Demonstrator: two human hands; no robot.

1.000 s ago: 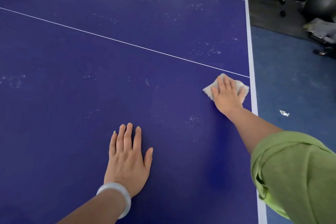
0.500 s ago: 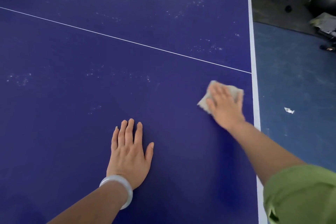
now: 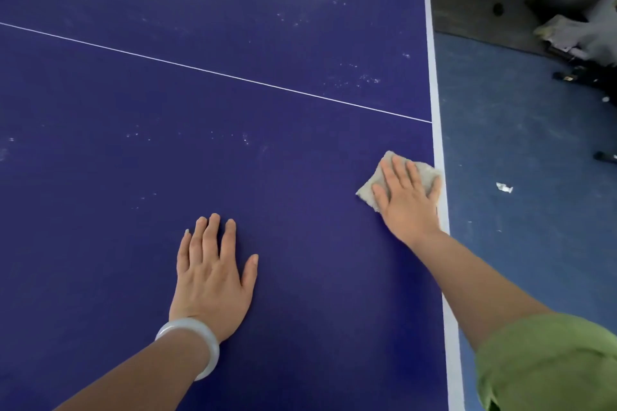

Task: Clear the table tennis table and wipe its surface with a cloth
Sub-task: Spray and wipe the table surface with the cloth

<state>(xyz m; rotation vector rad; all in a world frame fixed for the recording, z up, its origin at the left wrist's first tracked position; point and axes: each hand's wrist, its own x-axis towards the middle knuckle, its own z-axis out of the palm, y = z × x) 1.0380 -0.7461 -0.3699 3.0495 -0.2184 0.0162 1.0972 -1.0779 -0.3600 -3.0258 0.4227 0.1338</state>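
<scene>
Beige cloth under flat right hand fingers, table

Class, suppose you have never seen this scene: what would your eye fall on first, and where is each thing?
The broad blue table tennis table fills the view, crossed by a thin white line. At its right edge the right hand presses a beige cloth flat, while the left hand, with a pale bracelet at its wrist, lies flat nearer the person. Whitish specks dot the far right of the surface.
</scene>
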